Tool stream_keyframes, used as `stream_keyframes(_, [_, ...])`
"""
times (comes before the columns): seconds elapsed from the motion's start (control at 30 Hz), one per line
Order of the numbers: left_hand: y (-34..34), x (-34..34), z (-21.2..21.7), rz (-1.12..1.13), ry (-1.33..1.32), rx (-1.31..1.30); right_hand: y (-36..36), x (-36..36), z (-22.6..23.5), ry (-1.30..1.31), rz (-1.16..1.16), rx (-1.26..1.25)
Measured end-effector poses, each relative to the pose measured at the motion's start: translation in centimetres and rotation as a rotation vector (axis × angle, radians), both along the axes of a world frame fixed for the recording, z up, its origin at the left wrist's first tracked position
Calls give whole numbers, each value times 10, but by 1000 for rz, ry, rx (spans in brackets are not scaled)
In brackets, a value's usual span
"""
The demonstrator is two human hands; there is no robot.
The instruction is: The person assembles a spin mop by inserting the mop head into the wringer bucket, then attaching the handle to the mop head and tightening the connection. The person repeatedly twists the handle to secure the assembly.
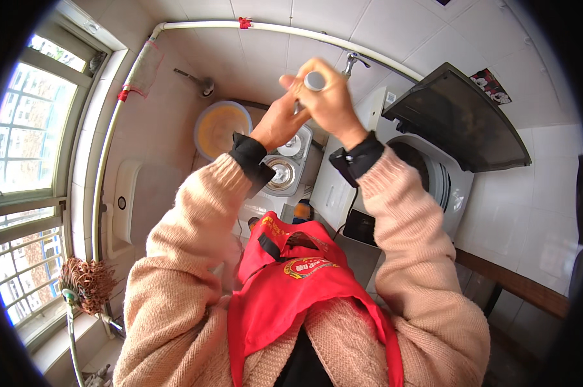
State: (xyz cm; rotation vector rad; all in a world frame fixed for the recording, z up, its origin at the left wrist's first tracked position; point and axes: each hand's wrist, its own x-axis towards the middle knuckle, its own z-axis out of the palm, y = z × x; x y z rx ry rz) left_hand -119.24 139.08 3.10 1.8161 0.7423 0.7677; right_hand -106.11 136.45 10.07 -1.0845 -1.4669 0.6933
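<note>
Hands [307, 103] raised together, both on small cap [314, 80]. Below hands: twin-tub washer [285, 169]. Left of washer: basin [221, 128]. Right: top-load washing machine [427, 171], lid [459, 119] open above drum. Far left: window [27, 174], mop [85, 284] beneath.

Two hands are raised together: the left hand [280, 122] and the right hand [330, 100], closed around one small grey-capped object [314, 80]. Below them stands one white washing machine [427, 174] with one dark lid [459, 122] tilted open. To the left of the washing machine sits one smaller twin-tub washer [285, 171] showing two round openings. Further left of it rests one round basin [221, 128] with a yellowish inside. One tap [352, 61] shows above the washing machine, and one white pipe [110, 142] runs along the wall. One mop [85, 284] leans by the one window [27, 161], far left of the washing machine. One red apron [291, 290] covers the person's front.
</note>
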Motion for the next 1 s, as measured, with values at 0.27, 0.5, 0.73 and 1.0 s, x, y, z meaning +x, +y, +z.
stream_keyframes(0.27, [-10,3,106,-9,-119,237,-7,5,84,54,-64,136])
stream_keyframes(0.5, [-5,4,23,21,8,141,0,1,-2,126,-132,29])
stream_keyframes(0.73, [-15,7,-43,-17,136,-13,-24,-4,-64,72,-167,-120])
stream_keyframes(1.0, [-19,-8,63,-36,52,212,-26,10,51,8,-24,53])
